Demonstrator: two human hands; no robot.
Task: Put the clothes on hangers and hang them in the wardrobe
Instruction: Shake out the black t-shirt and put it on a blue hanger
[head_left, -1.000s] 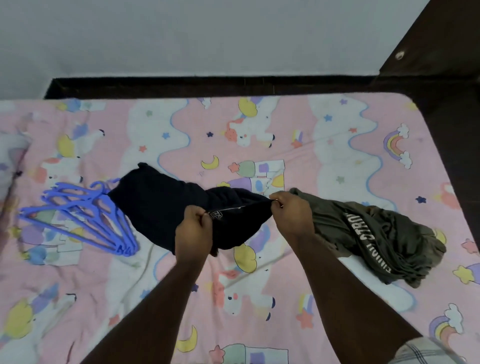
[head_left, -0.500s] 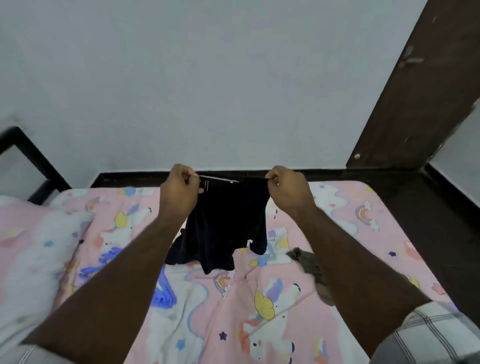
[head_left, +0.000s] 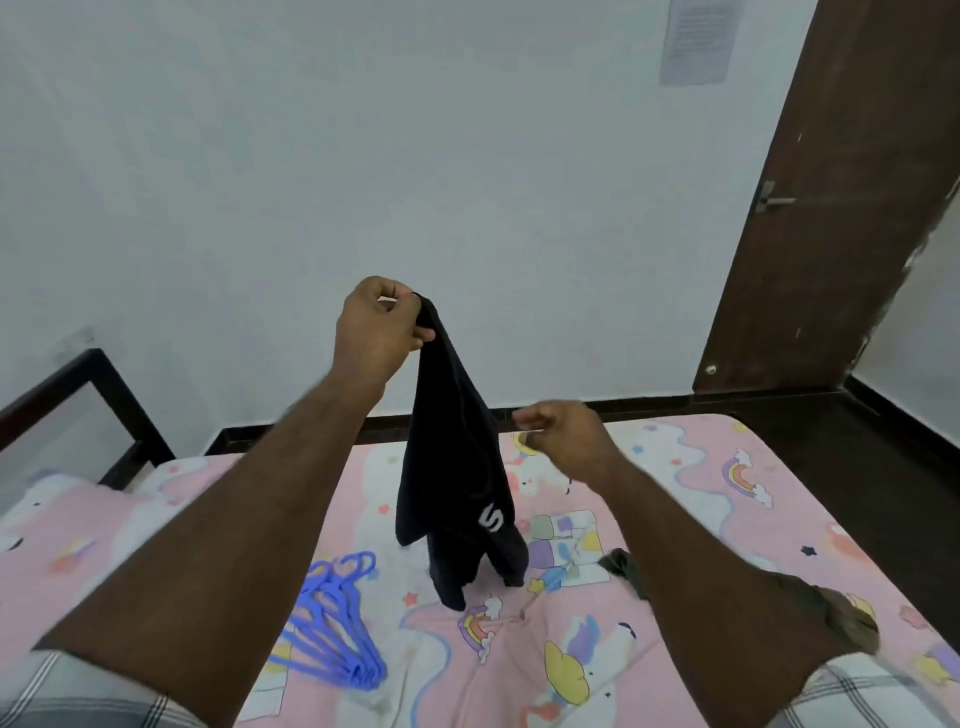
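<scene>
The dark garment (head_left: 457, 467) is pinched at its top by the left hand (head_left: 376, 327) and hangs above the bed (head_left: 675, 519). The right hand (head_left: 563, 434) is loosely curled and holds nothing. The blue hangers (head_left: 332, 623) and olive garment (head_left: 841, 618) lie unused on the bed; no hanging is judged done yet.

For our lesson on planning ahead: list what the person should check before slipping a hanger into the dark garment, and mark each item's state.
1. Left hand grips dark garment securely: ok.
2. Right hand free to fetch a hanger: ok.
3. Blue hangers in view on the bed: ok.
4. Garment hanging clear of the bed: cannot tell.
5. Neck opening found: cannot tell.
6. Olive garment out of the way: ok.
</scene>
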